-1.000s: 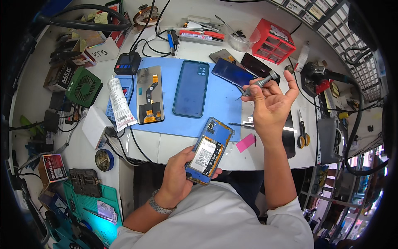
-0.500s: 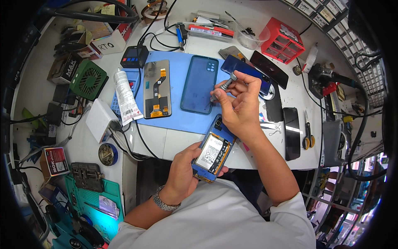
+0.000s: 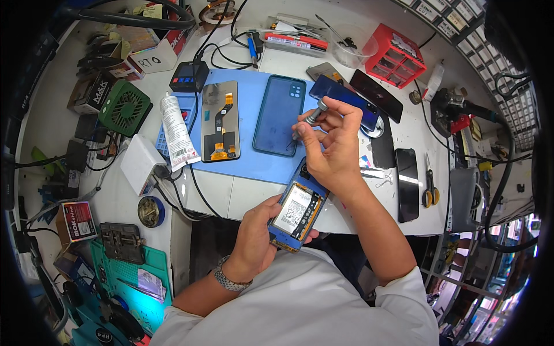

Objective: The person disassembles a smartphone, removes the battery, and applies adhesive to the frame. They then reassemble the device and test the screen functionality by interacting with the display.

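Note:
In my left hand (image 3: 253, 237) lies an opened blue smartphone (image 3: 295, 209), tilted, with its white-labelled battery and orange inner edge showing. The thumb presses one side and fingertips curl round the other. Above the phone's camera end, my right hand (image 3: 334, 151) pinches a small grey metal screwdriver (image 3: 313, 115) between thumb and fingers. Its shaft slants down to the left, and its tip is too fine to make out clearly. Beyond that hand, a dark teal phone case (image 3: 278, 124) and a detached phone screen (image 3: 212, 130) with orange flex cables rest on a blue mat (image 3: 245, 168).
Several phones, including a blue one (image 3: 340, 95) and a black one (image 3: 407, 190), lie to the right, near scissors (image 3: 429, 187). A white tube (image 3: 179, 130) and a green fan (image 3: 125, 108) are at the left. Red drawers (image 3: 395, 55) stand at the back.
The screwdriver has turned slightly in my right fingers, its top end dipping a little to the left. My left hand keeps the phone in nearly the same place.

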The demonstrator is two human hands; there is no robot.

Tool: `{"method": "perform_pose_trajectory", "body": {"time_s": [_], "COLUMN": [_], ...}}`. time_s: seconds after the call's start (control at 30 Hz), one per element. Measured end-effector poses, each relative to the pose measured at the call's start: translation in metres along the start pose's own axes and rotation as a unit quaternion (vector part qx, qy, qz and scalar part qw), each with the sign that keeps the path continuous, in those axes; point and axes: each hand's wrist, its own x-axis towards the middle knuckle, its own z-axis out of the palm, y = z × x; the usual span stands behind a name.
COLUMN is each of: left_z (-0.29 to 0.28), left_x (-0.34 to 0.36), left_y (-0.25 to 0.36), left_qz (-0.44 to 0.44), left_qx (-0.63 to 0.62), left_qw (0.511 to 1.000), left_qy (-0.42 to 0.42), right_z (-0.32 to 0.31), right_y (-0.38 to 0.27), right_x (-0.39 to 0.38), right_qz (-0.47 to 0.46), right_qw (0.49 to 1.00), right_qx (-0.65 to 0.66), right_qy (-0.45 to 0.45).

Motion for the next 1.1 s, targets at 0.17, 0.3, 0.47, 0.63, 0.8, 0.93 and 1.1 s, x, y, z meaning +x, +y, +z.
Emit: {"method": "perform_pose_trajectory", "body": {"time_s": [0.17, 0.3, 0.47, 0.63, 0.8, 0.93, 1.1], "left_z": [-0.002, -0.003, -0.005, -0.007, -0.007, -0.006, -0.006], "left_x": [0.001, 0.002, 0.003, 0.004, 0.004, 0.004, 0.004], "left_y": [-0.003, -0.004, -0.004, -0.006, -0.006, -0.005, -0.006], "left_qz": [-0.001, 0.001, 0.000, 0.002, 0.002, 0.004, 0.002], "left_qx": [-0.009, -0.011, -0.009, 0.002, 0.001, 0.007, 0.004], "left_qw": [1.000, 1.000, 1.000, 1.000, 1.000, 1.000, 1.000], "left_qy": [0.004, 0.002, 0.000, -0.005, -0.002, -0.001, 0.000], "right_z": [0.000, -0.003, -0.012, -0.012, -0.010, -0.009, -0.008], "right_y": [-0.001, -0.008, -0.024, -0.027, -0.021, -0.021, -0.022], "right_x": [-0.001, -0.004, -0.025, -0.047, -0.053, -0.053, -0.054], "right_qz": [0.000, -0.021, 0.033, 0.079, 0.073, 0.079, 0.091], "right_qw": [1.000, 0.999, 0.991, 0.984, 0.985, 0.984, 0.984], "right_qx": [0.005, 0.026, 0.097, 0.124, 0.132, 0.136, 0.138], "right_qy": [-0.001, 0.024, 0.084, 0.099, 0.079, 0.079, 0.073]}}
